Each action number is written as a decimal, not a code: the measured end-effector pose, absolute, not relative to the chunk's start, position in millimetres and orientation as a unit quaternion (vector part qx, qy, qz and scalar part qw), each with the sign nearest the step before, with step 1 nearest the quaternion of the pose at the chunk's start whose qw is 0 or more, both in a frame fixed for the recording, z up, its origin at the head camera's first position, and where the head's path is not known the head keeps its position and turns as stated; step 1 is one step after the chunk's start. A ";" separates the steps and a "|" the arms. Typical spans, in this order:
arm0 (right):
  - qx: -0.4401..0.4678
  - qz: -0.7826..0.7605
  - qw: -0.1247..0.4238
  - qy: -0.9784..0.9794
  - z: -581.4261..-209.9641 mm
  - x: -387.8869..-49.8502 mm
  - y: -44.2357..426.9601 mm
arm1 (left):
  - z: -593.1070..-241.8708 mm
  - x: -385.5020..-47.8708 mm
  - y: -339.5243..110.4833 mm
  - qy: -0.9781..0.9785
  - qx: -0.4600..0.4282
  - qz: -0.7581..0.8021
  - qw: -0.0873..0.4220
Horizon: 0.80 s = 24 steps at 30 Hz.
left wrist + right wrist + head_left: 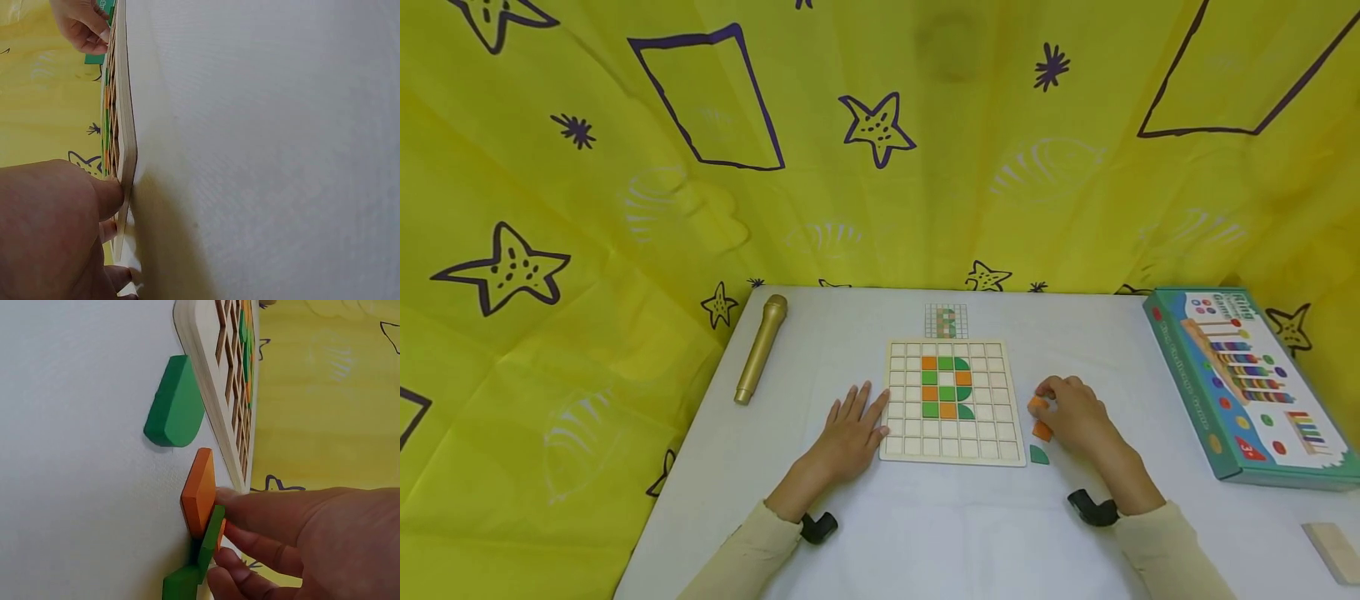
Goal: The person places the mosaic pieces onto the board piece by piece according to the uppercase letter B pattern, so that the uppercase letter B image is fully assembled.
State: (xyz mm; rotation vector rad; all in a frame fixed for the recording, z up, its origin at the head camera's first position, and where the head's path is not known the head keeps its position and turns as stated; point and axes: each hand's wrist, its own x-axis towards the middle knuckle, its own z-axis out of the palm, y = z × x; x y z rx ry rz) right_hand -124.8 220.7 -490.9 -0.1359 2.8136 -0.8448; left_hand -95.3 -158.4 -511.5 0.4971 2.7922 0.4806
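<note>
A pale wooden grid board [951, 450] lies on the table, with orange, green and quarter-round tiles set in it, forming a letter R [947, 392]. My left hand [847, 437] rests flat, fingers spread, at its left edge; the thumb touches the rim in the left wrist view. Beside the board's right edge, my right hand [1078, 421] pinches a small orange square tile [220, 536] with curled fingers. Close by are another orange tile [199, 490], a tilted green tile [211, 537] and a further green piece [181, 584]. A green quarter-round tile [1039, 455] lies nearer the front.
A small pattern card [946, 321] with a matching R lies behind the board. To the left lies a gold microphone [762, 350]. A boxed game [1255, 383] occupies the right side, with a wooden block [1333, 552] at the right edge. Yellow patterned cloth [880, 208] hangs behind.
</note>
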 end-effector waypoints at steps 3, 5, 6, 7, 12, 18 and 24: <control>-0.064 -0.286 0.092 0.952 -492.1 -127.8 223.5 | -510.9 -95.4 -158.2 0.962 0.171 0.167 0.131; -0.073 -0.289 0.097 0.950 -491.8 -129.2 225.3 | -510.7 -95.2 -158.1 0.962 0.172 0.167 0.130; -0.075 -0.293 0.102 0.948 -491.8 -129.6 226.5 | -510.7 -95.1 -158.0 0.962 0.173 0.168 0.130; -0.074 -0.298 0.108 0.945 -491.6 -129.9 227.6 | -510.7 -94.9 -157.9 0.962 0.173 0.168 0.130; -0.071 -0.317 0.116 0.939 -495.6 -129.4 230.7 | -509.6 -94.0 -157.6 0.962 0.172 0.168 0.130; -0.082 -0.330 0.096 0.935 -503.8 -130.0 232.3 | -508.7 -94.0 -157.7 0.962 0.170 0.168 0.132; -0.088 -0.333 0.075 0.936 -506.0 -128.5 227.1 | -509.9 -94.7 -158.2 0.962 0.168 0.168 0.134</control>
